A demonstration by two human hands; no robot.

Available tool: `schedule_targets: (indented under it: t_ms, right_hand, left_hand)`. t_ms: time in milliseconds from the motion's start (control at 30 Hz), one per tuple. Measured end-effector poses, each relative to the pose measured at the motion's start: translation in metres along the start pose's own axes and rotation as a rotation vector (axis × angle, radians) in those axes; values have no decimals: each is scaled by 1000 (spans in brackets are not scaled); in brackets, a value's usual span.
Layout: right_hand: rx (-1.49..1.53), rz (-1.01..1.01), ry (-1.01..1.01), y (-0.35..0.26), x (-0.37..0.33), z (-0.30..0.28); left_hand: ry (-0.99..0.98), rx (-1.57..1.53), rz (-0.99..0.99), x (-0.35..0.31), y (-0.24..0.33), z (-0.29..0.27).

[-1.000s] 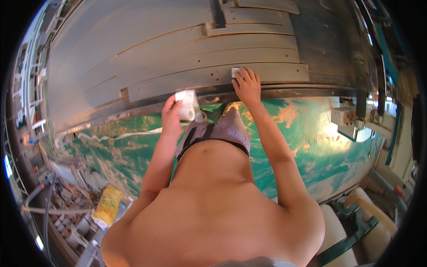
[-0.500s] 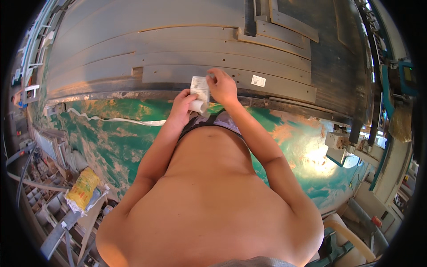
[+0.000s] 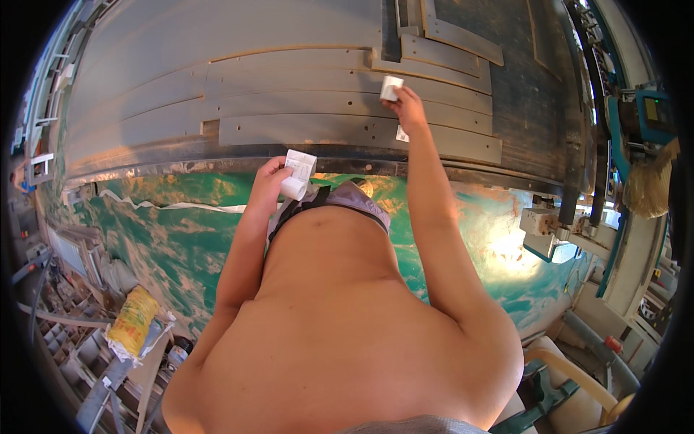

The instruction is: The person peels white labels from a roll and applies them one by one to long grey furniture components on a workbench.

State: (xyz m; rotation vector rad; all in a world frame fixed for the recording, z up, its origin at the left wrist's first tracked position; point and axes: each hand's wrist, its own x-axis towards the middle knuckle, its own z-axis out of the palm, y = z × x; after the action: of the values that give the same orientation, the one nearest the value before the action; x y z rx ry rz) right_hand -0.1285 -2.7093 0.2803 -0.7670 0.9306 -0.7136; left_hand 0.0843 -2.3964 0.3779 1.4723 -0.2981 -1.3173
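My left hand (image 3: pixel 272 179) is closed on a roll of white labels (image 3: pixel 297 176), held in front of my waist near the table edge. Its loose end sticks up with print on it. Farther out, my right hand (image 3: pixel 407 110) pinches a single white label (image 3: pixel 391 88) above the grey boards. A second label (image 3: pixel 403 134) lies on the nearest board (image 3: pixel 303 130), partly covered by my right wrist. That board has small drilled holes and lies along the near side of the table.
More grey cut boards (image 3: pixel 282 79) lie side by side on the dark machine table (image 3: pixel 524 108). Dusty green floor (image 3: pixel 166 239) shows below, with a white strip (image 3: pixel 181 207) along it. A yellow sack (image 3: pixel 133 316) sits at lower left; machine parts (image 3: pixel 546 228) stand at right.
My right hand has left the roll with one label and reached forward and right over the boards. My left hand, still on the roll, has shifted slightly left and nearer.
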Motion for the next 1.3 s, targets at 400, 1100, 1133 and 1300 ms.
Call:
schedule_targets:
  t_ms: [400,1100,1133,1300]
  right_hand:
    - [-1562,-1167,137,-5,-58,-29]
    - [-953,-674,-115,32,-128,122]
    - [-1047,-580,-185,21,-139,121]
    - [-1138,-570,-189,33,-174,96]
  left_hand:
    - [61,-43,104,7,-7,25]
    - [-36,-32,71,27,-1,33]
    - [-65,-18,95,28,2,34]
    - [-254,217,-15,52,-10,40]
